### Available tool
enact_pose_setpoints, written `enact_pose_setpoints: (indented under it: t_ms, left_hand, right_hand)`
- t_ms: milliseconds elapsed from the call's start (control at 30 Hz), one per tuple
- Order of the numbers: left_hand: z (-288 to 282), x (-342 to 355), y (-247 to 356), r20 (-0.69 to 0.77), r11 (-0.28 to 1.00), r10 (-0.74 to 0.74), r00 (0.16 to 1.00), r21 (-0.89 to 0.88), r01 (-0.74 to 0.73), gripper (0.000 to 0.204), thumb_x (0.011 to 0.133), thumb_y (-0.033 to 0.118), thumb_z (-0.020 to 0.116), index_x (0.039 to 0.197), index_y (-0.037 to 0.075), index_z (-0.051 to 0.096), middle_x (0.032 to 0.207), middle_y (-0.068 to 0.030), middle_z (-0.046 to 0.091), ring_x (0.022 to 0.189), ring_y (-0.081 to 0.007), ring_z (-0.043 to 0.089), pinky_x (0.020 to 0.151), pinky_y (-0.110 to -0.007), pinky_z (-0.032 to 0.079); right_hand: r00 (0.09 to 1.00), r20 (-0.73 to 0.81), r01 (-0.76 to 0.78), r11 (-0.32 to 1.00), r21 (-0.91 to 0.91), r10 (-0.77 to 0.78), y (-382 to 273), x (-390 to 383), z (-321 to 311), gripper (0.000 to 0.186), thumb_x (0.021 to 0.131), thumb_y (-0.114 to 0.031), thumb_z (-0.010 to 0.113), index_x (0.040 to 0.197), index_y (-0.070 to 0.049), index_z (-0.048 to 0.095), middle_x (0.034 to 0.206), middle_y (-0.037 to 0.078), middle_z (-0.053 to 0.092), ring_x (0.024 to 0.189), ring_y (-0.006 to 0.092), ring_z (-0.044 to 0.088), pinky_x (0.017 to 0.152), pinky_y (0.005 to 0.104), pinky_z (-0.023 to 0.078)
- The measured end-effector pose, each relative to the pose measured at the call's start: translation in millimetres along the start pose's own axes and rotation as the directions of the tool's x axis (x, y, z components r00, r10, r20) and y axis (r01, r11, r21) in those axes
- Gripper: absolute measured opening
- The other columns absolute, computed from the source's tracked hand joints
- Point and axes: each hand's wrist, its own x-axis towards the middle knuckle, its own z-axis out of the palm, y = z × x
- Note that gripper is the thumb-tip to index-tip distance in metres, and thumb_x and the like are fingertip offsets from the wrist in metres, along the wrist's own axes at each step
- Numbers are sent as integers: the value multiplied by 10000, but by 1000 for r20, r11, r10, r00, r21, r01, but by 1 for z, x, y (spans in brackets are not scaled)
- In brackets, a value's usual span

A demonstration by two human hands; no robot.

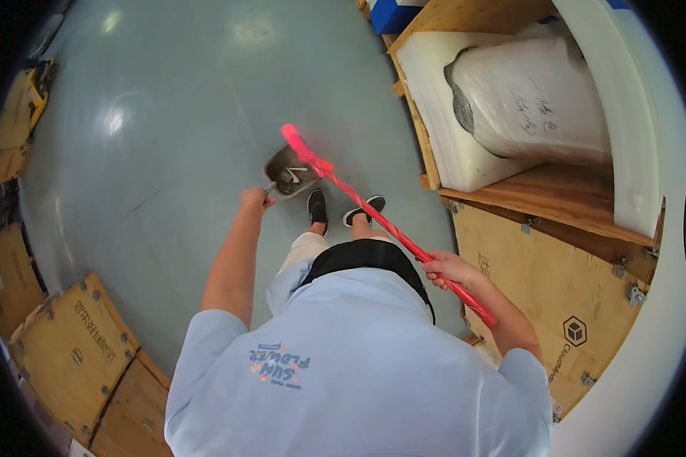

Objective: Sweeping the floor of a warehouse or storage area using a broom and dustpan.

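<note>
My left hand (pixel 256 199) is closed round the handle of a grey dustpan (pixel 273 167), which is low over the floor or on it; I cannot tell which. A few whitish scraps (pixel 292 175) lie in the pan. My right hand (pixel 448 270) grips the upper part of a red broom (pixel 389 226) with a twisted-looking stick. From that hand the broom slants down and away to the left. Its bright red head (pixel 301 145) is at the dustpan's far right edge, partly in front of it. Whether the two touch is unclear.
Smooth grey-green floor (pixel 183 99) stretches ahead. My black shoes (pixel 318 207) stand just behind the dustpan. To the right is an opened wooden crate (pixel 541 183) with white foam and a wrapped bundle (pixel 533 91). Wooden crates (pixel 76 350) line the left side too.
</note>
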Motion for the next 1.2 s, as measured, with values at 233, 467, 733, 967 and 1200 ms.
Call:
enact_pose_setpoints:
  t_ms: [233, 467, 733, 967, 1200]
  left_hand:
    - [-27, 1, -10, 47, 991, 13, 999, -131, -7, 39, 663, -76, 366, 650, -59, 398, 577, -106, 391, 421, -161, 407, 477, -325, 504]
    - [-47, -14, -28, 35, 941, -76, 997, -329, 83, 23, 664, -75, 353, 675, -76, 373, 588, -102, 384, 445, -145, 413, 488, -301, 505]
    - [-48, 21, -49, -22, 846, -172, 985, -516, 136, 30, 661, -64, 347, 680, -76, 366, 590, -112, 393, 435, -185, 439, 439, -283, 496]
    - [-57, 17, -42, -7, 867, -142, 990, -483, 121, 24, 664, -51, 343, 653, -65, 358, 580, -114, 396, 435, -178, 443, 429, -272, 491]
    - [-84, -20, -83, -3, 854, -127, 992, -509, 108, 61, 697, -31, 350, 642, -55, 363, 543, -86, 386, 429, -150, 420, 464, -261, 497]
  right_hand:
    - [970, -102, 167, 915, -367, -219, -45, -27, 12, 393, 726, -113, 456, 1087, -18, 334, 510, -7, 380, 355, 73, 364, 309, 206, 321]
    - [851, -182, 287, 726, -625, -492, -104, 100, -7, 169, 678, -93, 473, 803, 14, 434, 493, 70, 436, 372, 161, 452, 328, 277, 358]
    - [899, -90, 188, 561, -806, -429, -43, 102, 16, 295, 662, -61, 452, 947, -2, 400, 532, 104, 477, 403, 195, 491, 362, 307, 412]
    - [995, 52, 104, 871, -481, -90, -39, 10, 16, 337, 711, -87, 460, 1036, -33, 390, 504, 9, 391, 352, 88, 390, 312, 228, 354]
    - [859, -11, 286, 499, -818, -511, -78, 94, -11, 261, 682, -111, 478, 910, 9, 434, 534, 85, 459, 401, 177, 470, 391, 298, 393]
